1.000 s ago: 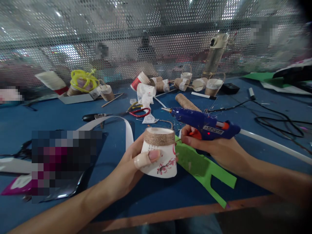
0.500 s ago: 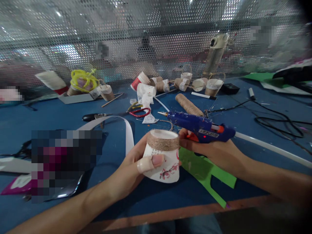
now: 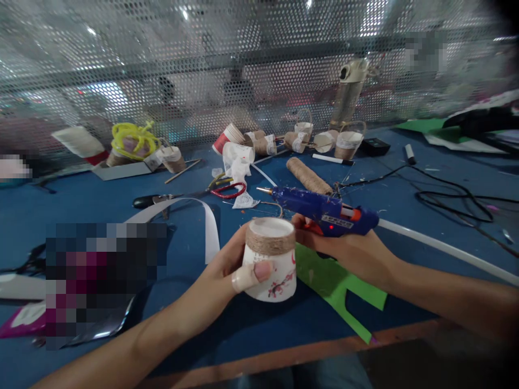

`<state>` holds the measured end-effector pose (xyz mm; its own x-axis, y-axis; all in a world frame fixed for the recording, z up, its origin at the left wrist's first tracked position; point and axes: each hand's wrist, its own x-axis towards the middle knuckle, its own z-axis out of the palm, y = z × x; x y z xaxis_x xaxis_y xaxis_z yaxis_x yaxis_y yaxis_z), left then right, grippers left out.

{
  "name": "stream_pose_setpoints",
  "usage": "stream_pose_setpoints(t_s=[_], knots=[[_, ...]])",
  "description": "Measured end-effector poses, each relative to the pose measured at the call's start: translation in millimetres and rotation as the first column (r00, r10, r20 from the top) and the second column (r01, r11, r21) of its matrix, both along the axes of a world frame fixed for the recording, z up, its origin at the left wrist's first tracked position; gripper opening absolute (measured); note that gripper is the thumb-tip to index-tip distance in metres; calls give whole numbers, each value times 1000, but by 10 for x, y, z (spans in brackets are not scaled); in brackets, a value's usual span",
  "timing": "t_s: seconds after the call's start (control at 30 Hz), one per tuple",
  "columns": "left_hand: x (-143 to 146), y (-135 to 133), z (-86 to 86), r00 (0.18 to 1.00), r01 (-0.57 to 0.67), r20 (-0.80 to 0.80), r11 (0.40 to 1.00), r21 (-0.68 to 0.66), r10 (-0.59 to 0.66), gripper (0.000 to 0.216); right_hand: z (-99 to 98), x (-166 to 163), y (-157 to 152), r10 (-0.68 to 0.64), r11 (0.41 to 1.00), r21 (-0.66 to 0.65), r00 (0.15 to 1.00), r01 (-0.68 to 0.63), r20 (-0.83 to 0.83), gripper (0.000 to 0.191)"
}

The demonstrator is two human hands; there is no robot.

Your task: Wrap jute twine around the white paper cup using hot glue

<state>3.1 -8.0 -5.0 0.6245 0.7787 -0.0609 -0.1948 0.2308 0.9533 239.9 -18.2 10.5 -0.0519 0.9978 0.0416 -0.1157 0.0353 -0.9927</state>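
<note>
An upturned paper cup (image 3: 270,260), its upper band wrapped in jute twine and its white wall printed with red blossoms, is gripped in the left hand (image 3: 227,273), the bandaged thumb pressed against its front; it is held just above the blue table (image 3: 81,200), near the front edge. A blue hot glue gun (image 3: 320,208) is clasped in the right hand (image 3: 348,251), its metal nozzle pointing left, just behind and above the cup's top. A green cut-out sheet (image 3: 336,281) lies on the table beneath the right hand. Farther back, a spool of twine (image 3: 308,175), red-handled scissors (image 3: 229,189) and a row of finished small cups (image 3: 308,138) are seen, with a perforated metal screen (image 3: 203,65) behind them.
</note>
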Motion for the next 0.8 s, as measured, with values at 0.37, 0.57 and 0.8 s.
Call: stream_pose_setpoints(t_s=[0.37, 0.57, 0.8], knots=[[114, 11, 125, 965, -259, -6, 952, -161, 262, 59, 25, 44, -69, -125, 989, 91, 980, 112, 155, 15], [104, -4, 65, 977, -214, -13, 973, -86, 214, 65, 36, 34, -67, -74, 992, 118, 981, 53, 179, 11], [82, 22, 33, 975, -195, 100, 980, -31, 197, 48, 31, 16, -72, -62, 986, 163, 987, 37, 149, 10]])
